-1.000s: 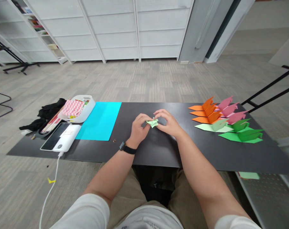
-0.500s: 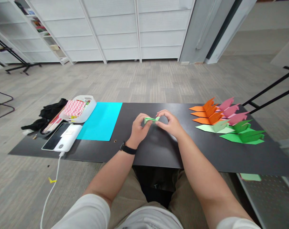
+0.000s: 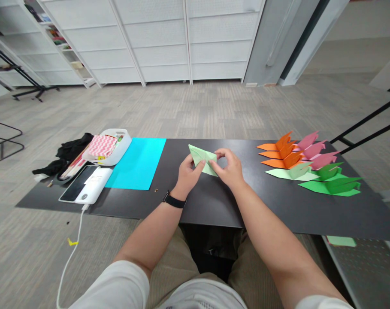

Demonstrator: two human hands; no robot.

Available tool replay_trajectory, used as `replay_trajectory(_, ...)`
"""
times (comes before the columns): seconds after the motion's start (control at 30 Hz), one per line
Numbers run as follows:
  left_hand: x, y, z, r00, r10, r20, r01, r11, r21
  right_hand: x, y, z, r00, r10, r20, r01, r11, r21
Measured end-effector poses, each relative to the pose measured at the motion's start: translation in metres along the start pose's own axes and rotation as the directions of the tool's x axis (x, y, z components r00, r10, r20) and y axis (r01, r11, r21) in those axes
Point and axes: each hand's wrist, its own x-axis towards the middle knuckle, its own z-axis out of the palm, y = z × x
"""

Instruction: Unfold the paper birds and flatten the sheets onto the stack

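A folded sheet of light green origami paper (image 3: pixel 203 156) is held up over the dark table (image 3: pixel 214 201), its creased face toward me. My left hand (image 3: pixel 188 174) grips its left side, with the thumb pressed on the front near the middle. On the other side my right hand (image 3: pixel 230 169) pinches the paper, its thumb also on the front and the fingers partly hidden behind. Farther right stand finished folded paper birds: orange ones (image 3: pixel 281 150), pink ones (image 3: pixel 313 150), a pale green one (image 3: pixel 293 172) and bright green ones (image 3: pixel 331 185).
At the left lie a blue sheet (image 3: pixel 138 165), a white basket (image 3: pixel 122 148) with a pink patterned cloth (image 3: pixel 102 146), black fabric (image 3: pixel 73 148) and a white device (image 3: pixel 93 189) with a cable (image 3: pixel 73 253). Light green paper (image 3: pixel 341 241) rests on a lower surface at right.
The green paper has been tilted from nearly edge-on to face me, so its broad creased surface now shows. Both thumbs have come together on its front.
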Motion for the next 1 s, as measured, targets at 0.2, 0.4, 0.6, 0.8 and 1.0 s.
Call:
replay_trajectory(0.2,-0.001,0.004,-0.003,0.997,0.039,-0.070,-0.028,0.987,0.156,0.000,-0.004,0.001,1.000,-0.023,0.006,0.023,0.999,-0.029)
replay_trajectory(0.4,-0.004,0.013,-0.001,0.993,0.114,-0.015,-0.108,0.970,0.219,-0.003,-0.007,0.004,0.997,0.015,-0.075,-0.016,1.000,-0.016)
replay_trajectory(0.6,-0.002,0.007,-0.002,0.999,0.024,-0.047,-0.019,0.995,0.103,-0.002,-0.010,0.003,0.995,-0.097,0.027,0.098,0.995,-0.027)
replay_trajectory(0.8,-0.003,0.007,-0.002,0.999,-0.043,-0.033,0.043,0.999,0.010,0.000,-0.003,0.001,0.989,-0.133,0.071,0.138,0.988,-0.072)
replay_trajectory(1.0,-0.002,0.010,-0.002,0.997,-0.068,-0.034,0.067,0.998,-0.010,-0.001,-0.007,0.000,0.989,-0.128,0.073,0.135,0.987,-0.092)
